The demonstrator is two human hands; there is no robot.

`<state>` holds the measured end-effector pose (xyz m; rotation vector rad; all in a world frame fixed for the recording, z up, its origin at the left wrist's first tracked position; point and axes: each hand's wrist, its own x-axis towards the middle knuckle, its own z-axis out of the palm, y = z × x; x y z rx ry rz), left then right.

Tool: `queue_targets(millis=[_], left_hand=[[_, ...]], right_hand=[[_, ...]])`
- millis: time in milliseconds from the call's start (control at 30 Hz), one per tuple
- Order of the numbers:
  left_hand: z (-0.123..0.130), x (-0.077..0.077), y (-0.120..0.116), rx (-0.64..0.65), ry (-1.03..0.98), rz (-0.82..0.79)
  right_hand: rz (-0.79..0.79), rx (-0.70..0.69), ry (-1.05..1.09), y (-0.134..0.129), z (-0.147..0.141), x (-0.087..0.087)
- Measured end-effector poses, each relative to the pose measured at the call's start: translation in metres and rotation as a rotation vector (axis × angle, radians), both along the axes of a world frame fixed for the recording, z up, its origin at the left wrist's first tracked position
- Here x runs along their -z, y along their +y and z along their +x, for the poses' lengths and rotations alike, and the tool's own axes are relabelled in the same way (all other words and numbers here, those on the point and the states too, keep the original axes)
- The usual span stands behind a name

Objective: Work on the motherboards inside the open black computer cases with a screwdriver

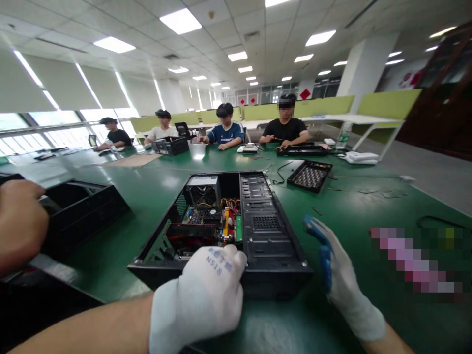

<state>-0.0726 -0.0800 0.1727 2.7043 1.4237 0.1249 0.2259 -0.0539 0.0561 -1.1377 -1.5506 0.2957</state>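
An opened black computer case lies on the green table in front of me, its inside facing up. At its far left sits the power supply with a fan; a dark expansion card, coloured cables and boards show below it. The perforated metal drive bay fills the right side. My left hand, in a white glove, is closed at the case's near edge; its fingertips are partly hidden. Right of the case, apart from it, my right hand is open, in a white glove with blue-coated fingers, holding nothing.
Another person's bare hand is at the left beside a second black case. A black metal part lies beyond my case, with loose cables nearby. Several people sit across the green table. A bottle stands far right.
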Motion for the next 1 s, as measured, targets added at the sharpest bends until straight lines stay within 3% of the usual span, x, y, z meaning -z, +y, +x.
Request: queue_targets(millis=[133, 233, 333, 400, 467, 533, 600, 633, 733, 833, 900, 1000], left_hand=[[0.0, -0.005, -0.037, 0.088, 0.015, -0.137], [0.008, 0.01, -0.049, 0.154, 0.11, -0.266], [0.019, 0.04, -0.059, 0.154, 0.122, -0.306], [0.024, 0.052, -0.064, 0.155, 0.085, -0.308], [0.022, 0.047, -0.065, 0.174, 0.072, -0.321], [0.013, 0.024, -0.061, 0.223, 0.067, -0.342], [0.001, -0.007, -0.049, 0.27, 0.011, -0.355], [-0.004, -0.021, -0.041, 0.236, -0.015, -0.341], [-0.014, -0.045, -0.004, -0.016, 0.035, -0.138], [-0.015, -0.042, 0.044, -0.101, 0.205, 0.002], [-0.014, -0.031, 0.074, -0.092, 0.357, -0.046], [-0.015, -0.01, 0.108, -0.051, 0.488, -0.143]], right_hand=[[-0.049, -0.179, -0.18, -0.026, -0.002, -0.048], [-0.114, -0.291, -0.431, -0.042, 0.002, -0.067], [-0.145, -0.35, -0.708, -0.053, 0.012, -0.069], [-0.149, -0.355, -0.834, -0.058, 0.017, -0.066], [-0.152, -0.343, -0.882, -0.062, 0.021, -0.061], [-0.158, -0.341, -0.88, -0.065, 0.024, -0.058], [-0.163, -0.355, -0.862, -0.066, 0.026, -0.059], [-0.166, -0.36, -0.85, -0.066, 0.026, -0.061], [-0.19, -0.352, -0.78, -0.058, 0.018, -0.08], [-0.324, -0.351, -0.699, -0.04, -0.002, -0.108], [-0.415, -0.349, -0.635, -0.026, -0.017, -0.121], [-0.451, -0.315, -0.509, -0.009, -0.03, -0.126]])
